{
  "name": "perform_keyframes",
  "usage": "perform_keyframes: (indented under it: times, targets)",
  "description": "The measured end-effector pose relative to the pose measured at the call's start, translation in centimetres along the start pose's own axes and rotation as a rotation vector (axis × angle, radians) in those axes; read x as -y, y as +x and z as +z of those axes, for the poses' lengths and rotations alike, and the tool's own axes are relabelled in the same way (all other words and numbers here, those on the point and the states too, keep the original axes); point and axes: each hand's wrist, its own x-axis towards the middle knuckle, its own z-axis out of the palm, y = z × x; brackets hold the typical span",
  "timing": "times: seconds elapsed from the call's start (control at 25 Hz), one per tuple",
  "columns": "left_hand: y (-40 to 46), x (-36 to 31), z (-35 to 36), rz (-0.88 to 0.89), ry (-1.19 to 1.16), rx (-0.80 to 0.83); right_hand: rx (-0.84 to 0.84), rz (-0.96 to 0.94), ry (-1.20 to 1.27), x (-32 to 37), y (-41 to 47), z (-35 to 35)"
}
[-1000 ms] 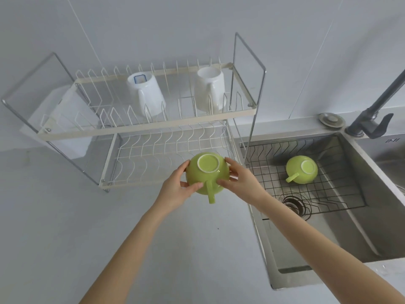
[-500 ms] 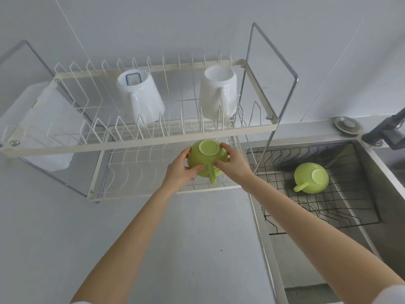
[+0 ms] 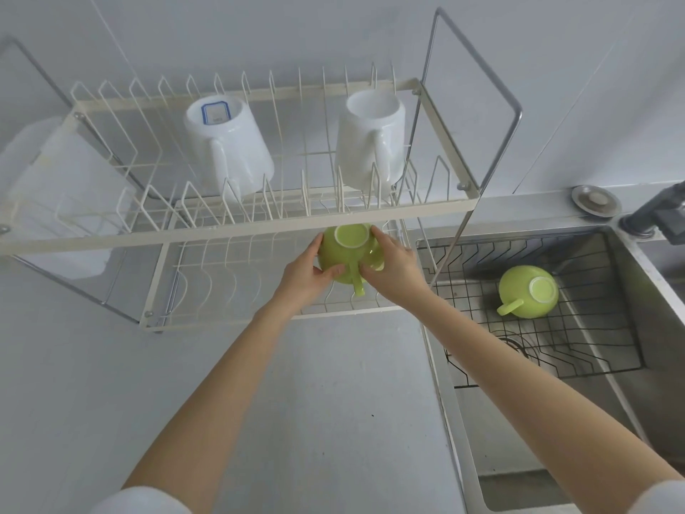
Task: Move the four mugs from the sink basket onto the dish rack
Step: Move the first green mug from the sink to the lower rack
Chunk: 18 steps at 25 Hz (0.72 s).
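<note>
— Where's the green mug (image 3: pixel 348 254) she's carrying?

— Upside down between both hands, over the lower shelf of the dish rack (image 3: pixel 237 231), just under its top shelf. The left hand (image 3: pixel 305 276) and right hand (image 3: pixel 393 270) have their fingers curled around its sides, handle pointing back toward her.

— And the others?

— Two white mugs (image 3: pixel 228 146) sit inverted on the rack's top shelf. A second green mug (image 3: pixel 528 291) lies right of the rack, in the sink basket (image 3: pixel 578 350).

Grey faucet (image 3: pixel 663 217) at the sink's far right corner, round metal plug (image 3: pixel 595 198) on the ledge just beside it, drain (image 3: pixel 513 346) under the wire grid, pale grey counter (image 3: pixel 333 421), white wall (image 3: pixel 259 31)
</note>
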Motion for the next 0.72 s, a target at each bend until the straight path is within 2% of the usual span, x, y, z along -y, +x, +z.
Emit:
perform_keyframes:
  times: [0.52, 0.72]
  targets:
    - [0.8, -1.3, 0.2, 0.050, 0.052, 0.049, -0.022, -0.012, 0.045, -0.7, 0.5, -0.7]
    - [0.0, -1.4, -0.1, 0.062, 0.217, 0.039, -0.033, 0.024, 0.023, -0.8, -0.1, -0.4]
